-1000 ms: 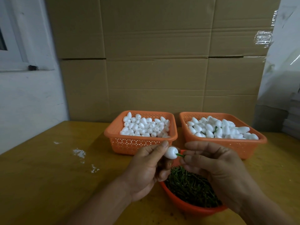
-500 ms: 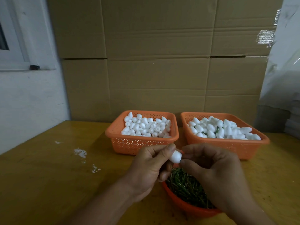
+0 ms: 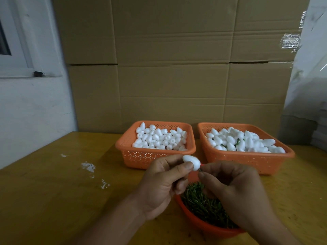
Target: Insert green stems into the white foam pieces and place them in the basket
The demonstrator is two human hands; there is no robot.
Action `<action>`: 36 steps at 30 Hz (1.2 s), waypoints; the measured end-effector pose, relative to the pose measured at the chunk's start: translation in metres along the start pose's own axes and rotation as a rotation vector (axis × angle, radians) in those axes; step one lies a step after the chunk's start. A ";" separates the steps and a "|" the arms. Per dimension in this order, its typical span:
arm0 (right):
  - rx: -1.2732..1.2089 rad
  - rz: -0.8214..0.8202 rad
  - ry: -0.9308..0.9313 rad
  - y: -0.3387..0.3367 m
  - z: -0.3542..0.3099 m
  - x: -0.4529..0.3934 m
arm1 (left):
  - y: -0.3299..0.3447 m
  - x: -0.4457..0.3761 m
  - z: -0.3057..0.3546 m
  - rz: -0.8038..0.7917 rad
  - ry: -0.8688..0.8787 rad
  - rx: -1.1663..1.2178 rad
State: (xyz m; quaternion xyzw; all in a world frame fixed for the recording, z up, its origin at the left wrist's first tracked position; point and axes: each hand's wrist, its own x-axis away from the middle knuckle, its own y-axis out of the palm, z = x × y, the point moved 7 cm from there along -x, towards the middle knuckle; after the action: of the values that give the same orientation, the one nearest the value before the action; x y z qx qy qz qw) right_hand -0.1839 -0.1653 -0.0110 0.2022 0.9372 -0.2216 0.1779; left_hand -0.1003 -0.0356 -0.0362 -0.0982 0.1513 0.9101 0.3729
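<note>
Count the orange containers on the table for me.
3: left basket holding plain foam pieces, right basket holding stemmed pieces, and the bowl of green stems nearest, partly hidden by the hands.

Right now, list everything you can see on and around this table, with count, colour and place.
Left basket: one, orange, far centre, holding plain white foam pieces.
Right basket: one, orange, beside it, holding white foam pieces with some green stems showing.
Bowl: one, orange, near edge, holding green stems.
Held foam piece: one, white, above the bowl.
Table: one, yellow-brown wood, white crumbs at left.
Cardboard boxes: several, brown, behind.
Left hand: fingers pinch the foam piece.
Right hand: fingers pinch at its base.
</note>
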 end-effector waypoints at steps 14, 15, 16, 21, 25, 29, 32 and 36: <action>-0.154 -0.075 0.006 0.015 -0.003 0.005 | 0.006 0.005 0.012 0.082 0.213 -0.374; -0.172 -0.083 0.010 0.017 -0.004 0.005 | 0.007 0.006 0.013 0.080 0.235 -0.399; -0.187 -0.088 0.015 0.018 -0.003 0.005 | 0.008 0.006 0.014 0.078 0.255 -0.423; -0.219 -0.086 0.032 0.020 -0.002 0.005 | 0.009 0.008 0.016 0.088 0.299 -0.528; -0.213 -0.071 0.047 0.020 0.000 0.005 | 0.008 0.007 0.013 0.112 0.302 -0.576; -0.246 -0.080 0.056 0.021 0.000 0.006 | 0.008 0.007 0.012 0.110 0.305 -0.570; -0.282 -0.096 0.059 0.021 -0.001 0.005 | 0.010 0.009 0.014 0.105 0.298 -0.486; -0.286 -0.062 0.093 0.013 0.001 0.000 | 0.018 0.011 0.012 0.040 0.235 -0.446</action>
State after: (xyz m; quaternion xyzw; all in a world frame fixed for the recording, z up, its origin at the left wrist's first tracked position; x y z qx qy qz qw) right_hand -0.1774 -0.1551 -0.0166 0.1559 0.9722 -0.0816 0.1544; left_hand -0.1219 -0.0365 -0.0250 -0.2802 -0.0088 0.9106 0.3036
